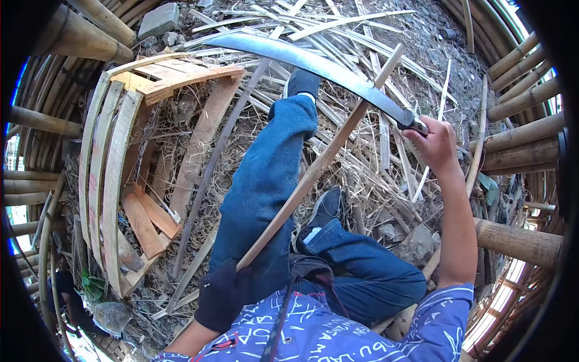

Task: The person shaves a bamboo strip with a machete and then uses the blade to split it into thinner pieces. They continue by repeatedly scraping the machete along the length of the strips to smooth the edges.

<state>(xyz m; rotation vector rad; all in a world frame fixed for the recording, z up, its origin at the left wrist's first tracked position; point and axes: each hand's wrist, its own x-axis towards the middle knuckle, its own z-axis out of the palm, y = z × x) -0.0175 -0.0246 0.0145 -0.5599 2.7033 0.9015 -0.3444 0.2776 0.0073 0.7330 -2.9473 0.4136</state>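
Observation:
My right hand [433, 143] is closed round the dark handle of a long curved saw [301, 60], whose blade reaches to the upper left. The blade lies across a long wooden strip [313, 172] near its upper end. This strip slants down over my legs to my left hand [222, 295], which wears a dark glove. The gloved fingers are closed at the strip's lower end, and the glove hides most of the grip.
A wooden crate [114, 181] with loose boards inside stands at the left. Split bamboo strips [386, 45] and shavings litter the ground ahead. Bamboo poles [518, 244] line both sides. Stones [418, 244] lie near my bent knee, and a block [158, 21] at the upper left.

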